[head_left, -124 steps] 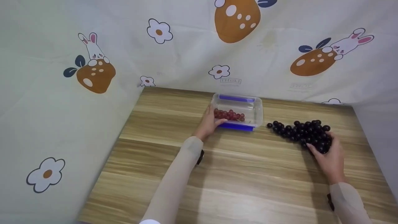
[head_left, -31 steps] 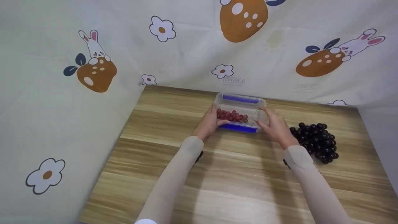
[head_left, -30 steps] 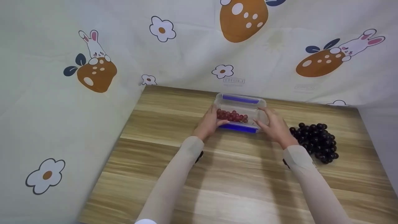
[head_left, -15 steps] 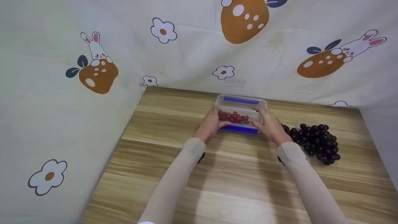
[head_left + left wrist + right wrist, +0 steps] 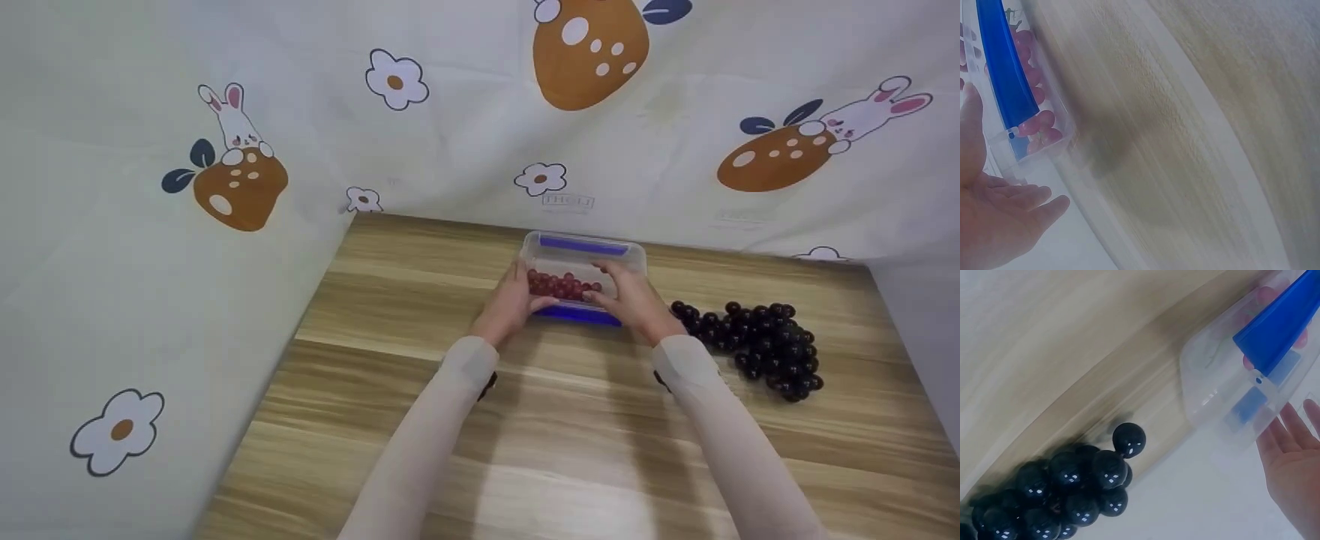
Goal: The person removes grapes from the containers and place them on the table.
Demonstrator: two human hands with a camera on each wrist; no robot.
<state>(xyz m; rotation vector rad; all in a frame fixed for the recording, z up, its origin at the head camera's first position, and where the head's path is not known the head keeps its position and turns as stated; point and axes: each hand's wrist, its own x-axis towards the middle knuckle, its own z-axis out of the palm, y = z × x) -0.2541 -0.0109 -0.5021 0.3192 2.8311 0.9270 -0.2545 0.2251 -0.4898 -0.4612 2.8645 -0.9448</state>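
Clear plastic with bright blue side flaps is seen in a rectangular food container (image 5: 559, 261), set near the back edge of a wood-grain counter (image 5: 375, 300). Inside it, a small bunch of round red grapes (image 5: 559, 286) is laid toward the front and left. The left hand (image 5: 505, 306) is placed at the container's left end, its thumb set along the front side and its fingers extended along the end wall, spread wide from the thumb. The right hand (image 5: 634, 304) is held over the container's right part, its thumb and fingers parted widely with nothing gripped between them. Its thumb is brought close to the right end of the red grapes; whether they are touched cannot be told. To the right, apart from the container, a large bunch of glossy black grapes (image 5: 772, 345) is spread on the counter. Both arms are covered by pale beige sleeves (image 5: 424, 450). Behind, the space is closed off by a whitish cloth backdrop (image 5: 450, 135), printed with rabbits, orange-brown strawberries and white flowers.
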